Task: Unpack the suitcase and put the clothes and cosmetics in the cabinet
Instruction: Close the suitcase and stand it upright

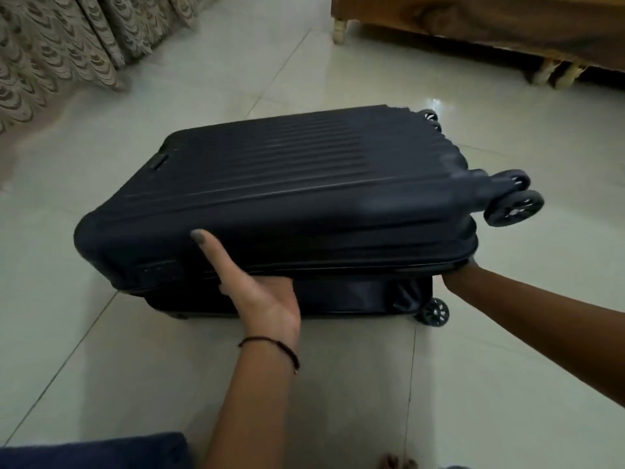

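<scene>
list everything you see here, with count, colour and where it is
suitcase: one, dark navy ribbed hard shell, lying on the floor at centre, lid raised a little
wheels: three sets showing, black, at the suitcase's right end
floor: glossy pale tiles, all around
curtain: one, beige patterned, top left
wooden furniture: one, brown, on short pale legs, top right
blue cloth: one, dark blue, bottom left edge
bracelet: one, dark thread, on the left wrist
toes: bottom edge, blurred
left hand: thumb up the lid's side, fingers tucked under its rim
right hand: under the lid's near right corner, fingers hidden
</scene>
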